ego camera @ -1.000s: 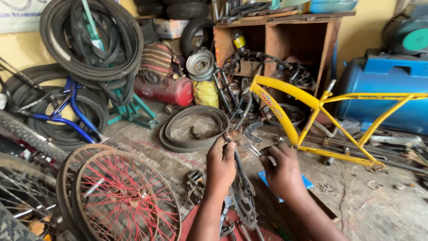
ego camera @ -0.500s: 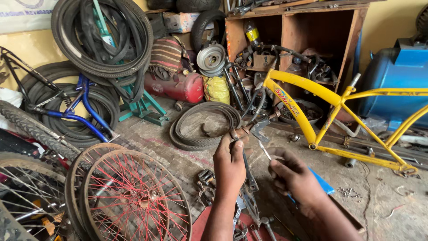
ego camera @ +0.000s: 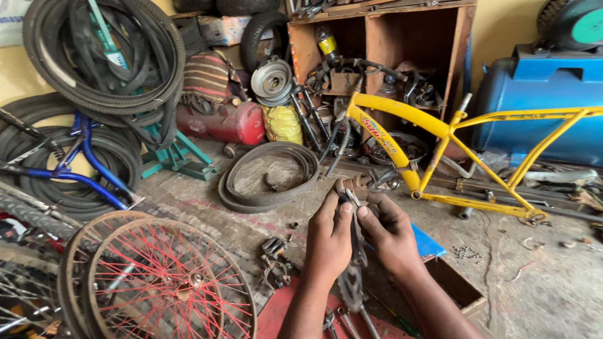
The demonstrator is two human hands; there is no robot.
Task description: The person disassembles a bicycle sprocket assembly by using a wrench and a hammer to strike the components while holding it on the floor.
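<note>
My left hand and my right hand are raised together at the frame's centre, both gripping a dirty metal bicycle part with a rusty top that sticks up above the fingertips. Its dark, greasy lower section hangs down between my wrists. Thumbs and fingers of both hands pinch the top piece from either side. Below my forearms lies a red tray with wrenches on it.
A yellow bicycle frame stands behind my hands. A red-spoked wheel leans at lower left, a loose tyre lies on the floor, tyres hang on the wall, and a wooden shelf and blue tank stand behind.
My right hand has come in from the right and joined the left on the metal part. Both hands now hold it higher and closer together.
</note>
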